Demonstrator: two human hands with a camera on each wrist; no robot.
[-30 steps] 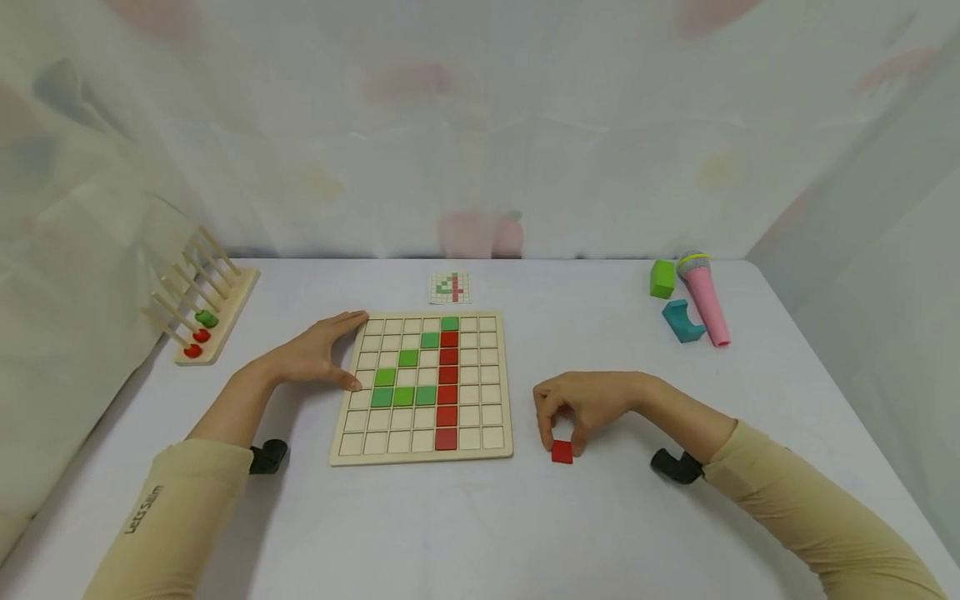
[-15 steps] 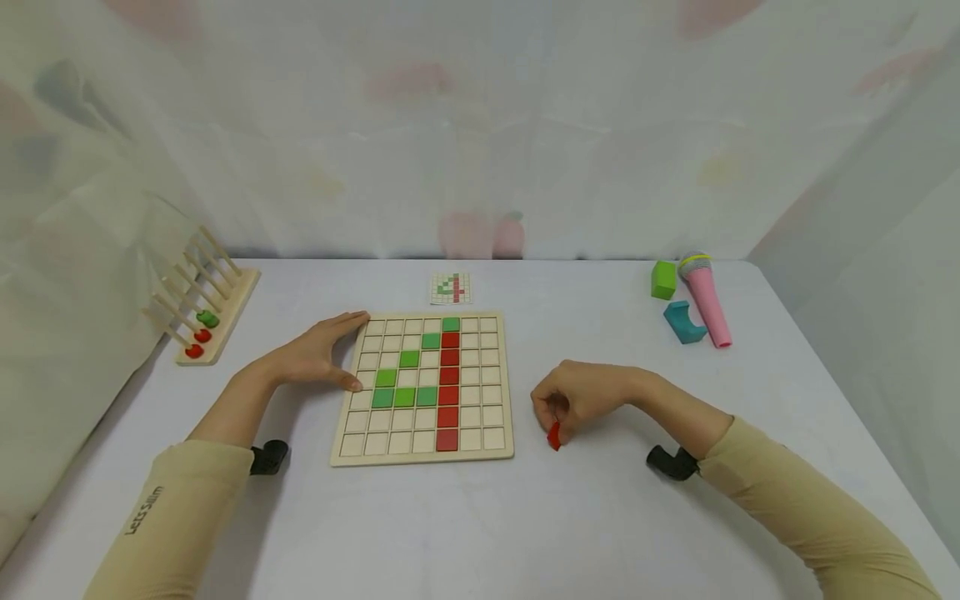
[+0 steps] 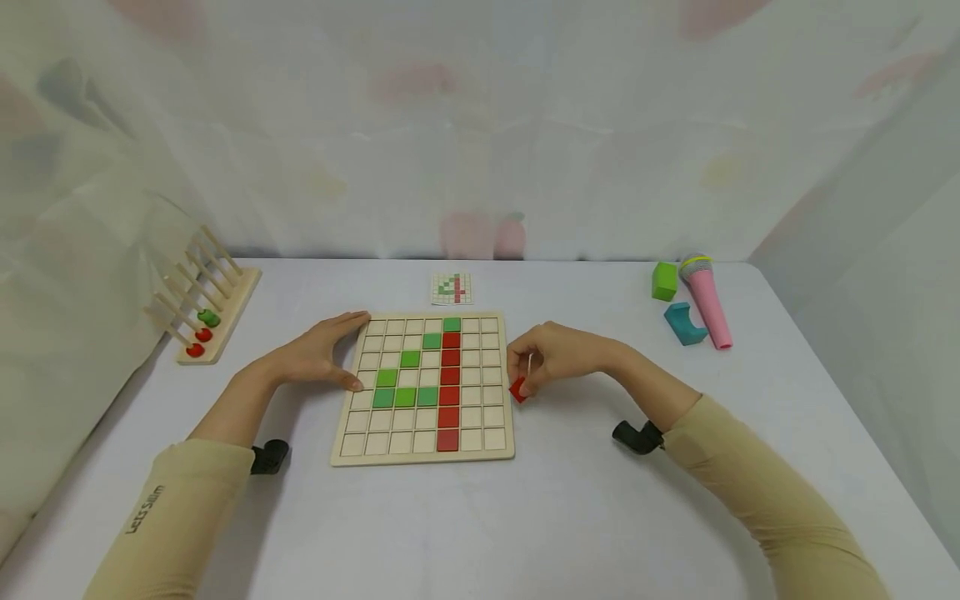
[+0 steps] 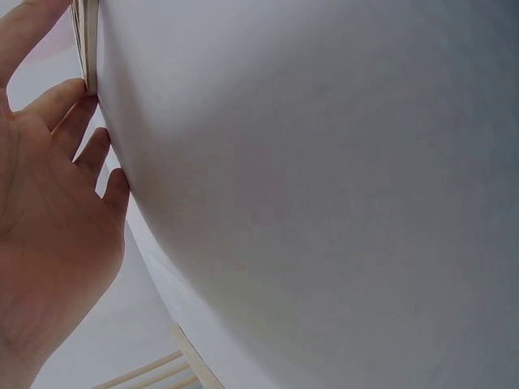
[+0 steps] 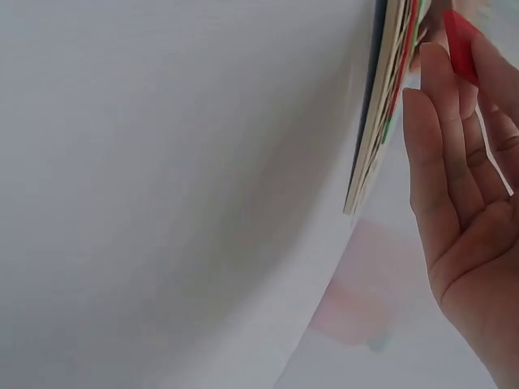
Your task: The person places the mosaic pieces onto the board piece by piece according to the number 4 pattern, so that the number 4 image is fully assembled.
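A wooden grid board (image 3: 480, 425) lies on the white table, with green tiles (image 3: 405, 397) in a stepped shape and a column of red tiles (image 3: 449, 376) set in its squares. My left hand (image 3: 311, 350) rests at the board's left edge, thumb and fingers spread along it; in the left wrist view its fingertips (image 4: 75, 91) meet the board's side. My right hand (image 3: 558, 354) pinches a loose red tile (image 3: 518, 389) between thumb and fingers, right at the board's right edge. In the right wrist view that tile (image 5: 462, 47) is held tilted, above the table.
A small pattern card (image 3: 452, 288) lies behind the board. At the left stands a wooden peg rack (image 3: 225, 308) with red and green beads. A green block (image 3: 664, 282), a teal curved block (image 3: 684, 323) and a pink toy microphone (image 3: 708, 302) lie at the back right.
My right hand has picked the red tile up off the table and carried it left and away from me to the board's right edge. My left hand has stayed in place.
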